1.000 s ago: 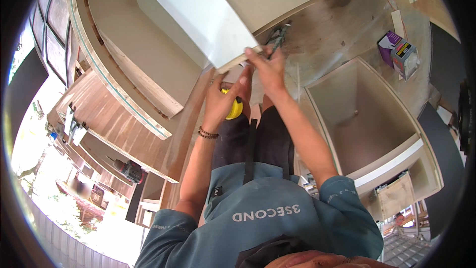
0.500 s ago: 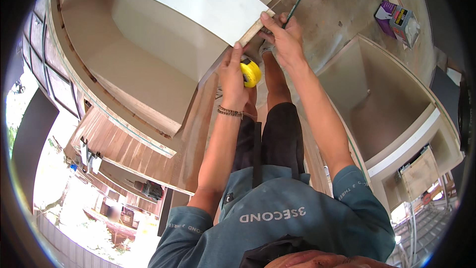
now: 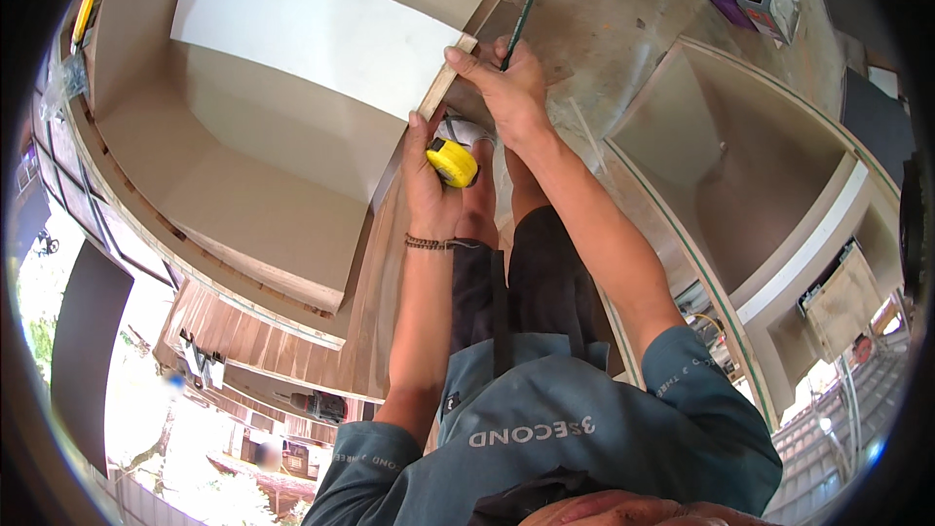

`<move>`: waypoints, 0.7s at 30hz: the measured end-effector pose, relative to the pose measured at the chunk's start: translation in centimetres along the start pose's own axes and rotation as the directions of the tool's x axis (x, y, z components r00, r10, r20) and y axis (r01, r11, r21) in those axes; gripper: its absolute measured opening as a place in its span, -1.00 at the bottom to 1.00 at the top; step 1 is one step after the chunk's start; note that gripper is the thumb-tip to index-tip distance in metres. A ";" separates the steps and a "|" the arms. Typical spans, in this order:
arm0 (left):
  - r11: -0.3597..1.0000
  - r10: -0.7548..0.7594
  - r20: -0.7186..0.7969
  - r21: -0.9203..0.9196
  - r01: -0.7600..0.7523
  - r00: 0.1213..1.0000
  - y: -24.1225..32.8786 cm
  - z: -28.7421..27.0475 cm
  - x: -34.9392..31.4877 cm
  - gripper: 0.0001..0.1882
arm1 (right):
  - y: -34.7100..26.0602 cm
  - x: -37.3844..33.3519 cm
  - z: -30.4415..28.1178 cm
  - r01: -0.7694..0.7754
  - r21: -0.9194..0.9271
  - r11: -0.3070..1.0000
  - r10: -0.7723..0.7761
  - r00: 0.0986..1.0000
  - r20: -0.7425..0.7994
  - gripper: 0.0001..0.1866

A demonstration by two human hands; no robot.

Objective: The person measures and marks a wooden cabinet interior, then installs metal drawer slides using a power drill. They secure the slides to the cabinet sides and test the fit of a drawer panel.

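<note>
Presumably aligning, I gripped the panel [image 3: 312, 29] by corners, left hand [image 3: 427, 193] also holding tape measure [image 3: 454, 164], right hand [image 3: 513, 102] pencil [image 3: 522, 23]; next required steady placement.

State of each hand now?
Left hand: closed, holding round yellow tape measure and long white board.
Right hand: closed, holding slim dark-green pencil and board's end.

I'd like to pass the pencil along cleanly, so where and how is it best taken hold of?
Probably best to pinch the dark green pencil near its exposed far end, coming from the far side: its slim shaft sticks out beyond the right hand, whose fingers hide the near end.
</note>
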State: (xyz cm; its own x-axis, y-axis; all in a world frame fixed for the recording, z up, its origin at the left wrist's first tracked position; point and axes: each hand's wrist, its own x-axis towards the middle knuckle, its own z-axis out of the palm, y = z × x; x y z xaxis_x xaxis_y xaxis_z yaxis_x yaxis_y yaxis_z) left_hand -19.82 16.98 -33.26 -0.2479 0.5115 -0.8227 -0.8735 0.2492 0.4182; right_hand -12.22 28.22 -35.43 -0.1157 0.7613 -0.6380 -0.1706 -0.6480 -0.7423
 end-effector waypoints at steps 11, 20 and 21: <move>0.997 0.027 -0.032 0.066 -0.025 0.999 -0.6 -1.3 1.1 -0.35 | -0.1 0.4 -0.5 0.034 0.031 0.999 -0.035 0.999 0.038 -0.49; 0.994 0.105 -0.075 -0.015 -0.107 0.992 -0.3 0.3 0.3 -0.35 | -1.0 1.0 -0.3 -0.019 -0.230 0.973 0.023 1.000 0.016 -0.48; 0.990 0.133 -0.106 -0.028 -0.136 0.985 -0.9 0.0 0.5 -0.35 | -0.6 1.1 -0.3 -0.004 -0.258 0.966 0.005 1.000 0.006 -0.49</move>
State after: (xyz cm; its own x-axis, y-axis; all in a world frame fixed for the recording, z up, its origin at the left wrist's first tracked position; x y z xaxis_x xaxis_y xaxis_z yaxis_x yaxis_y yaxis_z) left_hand -19.13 17.03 -34.04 -0.4047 0.4498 -0.7962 -0.8428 0.1542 0.5156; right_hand -11.93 29.42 -35.80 -0.1220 0.7579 -0.6408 0.0880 -0.6348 -0.7676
